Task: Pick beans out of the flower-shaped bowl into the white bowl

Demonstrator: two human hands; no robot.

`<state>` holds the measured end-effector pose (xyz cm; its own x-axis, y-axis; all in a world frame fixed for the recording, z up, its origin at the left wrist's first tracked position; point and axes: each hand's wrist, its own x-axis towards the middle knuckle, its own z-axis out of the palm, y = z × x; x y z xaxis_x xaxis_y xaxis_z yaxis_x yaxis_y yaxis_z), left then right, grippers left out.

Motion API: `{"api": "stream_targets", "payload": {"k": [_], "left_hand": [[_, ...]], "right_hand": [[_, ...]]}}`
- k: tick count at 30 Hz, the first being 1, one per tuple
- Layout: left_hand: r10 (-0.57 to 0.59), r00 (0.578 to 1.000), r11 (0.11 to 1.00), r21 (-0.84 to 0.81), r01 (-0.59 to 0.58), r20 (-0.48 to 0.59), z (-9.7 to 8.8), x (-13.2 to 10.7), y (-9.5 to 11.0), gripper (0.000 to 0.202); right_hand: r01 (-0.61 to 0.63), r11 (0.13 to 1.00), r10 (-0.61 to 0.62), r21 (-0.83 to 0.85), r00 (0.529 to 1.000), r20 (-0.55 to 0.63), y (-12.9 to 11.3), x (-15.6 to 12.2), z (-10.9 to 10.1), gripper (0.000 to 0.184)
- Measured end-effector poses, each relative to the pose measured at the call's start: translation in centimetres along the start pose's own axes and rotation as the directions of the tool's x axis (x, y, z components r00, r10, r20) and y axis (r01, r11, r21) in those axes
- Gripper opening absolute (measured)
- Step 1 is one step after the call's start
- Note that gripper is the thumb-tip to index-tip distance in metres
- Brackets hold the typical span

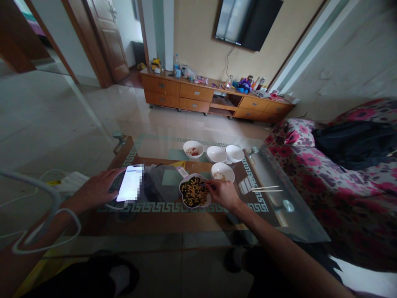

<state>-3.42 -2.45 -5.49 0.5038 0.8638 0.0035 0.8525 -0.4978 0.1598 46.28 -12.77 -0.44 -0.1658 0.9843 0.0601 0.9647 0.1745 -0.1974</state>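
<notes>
Well, the left hand point(96, 189) lies with its fingers on a glowing smartphone point(130, 183), its grip impossible to tell. The right hand point(223, 195), fingers curled together, touches one scalloped bowl point(182, 196) heaped with dark beans point(194, 191); whether it clamps anything is unclear. Four smooth white bowls point(216, 154) sit at twelve to one o'clock from it, two thin chopsticks point(266, 188) at three, all on a glass table point(297, 223).

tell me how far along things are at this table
Done: a white bowl and another hold only a little food. In hand: the right hand is at the rim of the flower-shaped bowl, the left hand on a phone. Left: that bowl is heaped with beans, and chopsticks lie on the glass table.
</notes>
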Motion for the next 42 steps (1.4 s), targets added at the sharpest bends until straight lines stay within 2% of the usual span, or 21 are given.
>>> {"api": "stream_targets", "payload": {"k": [7,13,17,20,22,26,32,36,39,42], "left_hand": [[-0.021,0.999,1.000,-0.001,0.021,0.028,-0.5,0.1,0.5,0.081],[-0.028,0.999,1.000,-0.010,0.028,0.021,-0.4,0.2,0.5,0.081],[-0.016,1.000,1.000,-0.024,0.016,-0.021,0.6,0.1,-0.3,0.082],[-0.012,0.997,0.999,-0.034,0.010,-0.076,1.2,0.1,-0.7,0.082],[-0.020,0.998,0.999,-0.032,0.018,-0.059,1.1,0.2,-0.6,0.082],[-0.028,1.000,0.998,-0.052,0.028,-0.010,0.5,0.1,-0.2,0.082],[-0.006,0.999,0.998,-0.060,0.003,-0.049,0.5,-0.2,-0.2,0.079],[-0.031,0.998,0.998,-0.053,0.027,-0.064,0.2,-0.1,0.2,0.074],[-0.054,0.997,0.996,-0.072,0.050,-0.056,-0.7,-0.1,1.5,0.078],[-0.071,0.997,0.991,-0.116,0.067,-0.029,-1.5,-0.1,2.6,0.086]], "right_hand": [[-0.014,0.999,0.016,-0.051,0.999,0.051,-0.3,0.2,-0.3,0.030],[0.008,1.000,-0.008,-0.007,1.000,-0.015,-0.2,0.0,-0.2,0.031],[0.024,0.997,-0.012,0.068,0.986,-0.169,2.4,1.3,-0.8,0.035],[-0.127,0.989,0.142,0.071,0.950,-0.278,5.6,3.5,-1.8,0.040],[-0.226,0.973,0.229,0.048,0.919,-0.321,7.5,4.8,-2.2,0.043],[-0.271,0.962,0.253,-0.029,0.926,-0.280,9.1,6.0,-2.3,0.044],[-0.320,0.935,0.293,-0.150,0.939,-0.182,8.7,5.8,-2.3,0.039],[-0.309,0.938,0.275,-0.160,0.939,-0.205,8.7,6.0,-2.6,0.039],[-0.286,0.948,0.247,-0.139,0.937,-0.245,9.0,5.8,-2.5,0.040],[-0.166,0.982,0.130,-0.090,0.939,-0.318,9.1,5.4,-2.0,0.041]]}}
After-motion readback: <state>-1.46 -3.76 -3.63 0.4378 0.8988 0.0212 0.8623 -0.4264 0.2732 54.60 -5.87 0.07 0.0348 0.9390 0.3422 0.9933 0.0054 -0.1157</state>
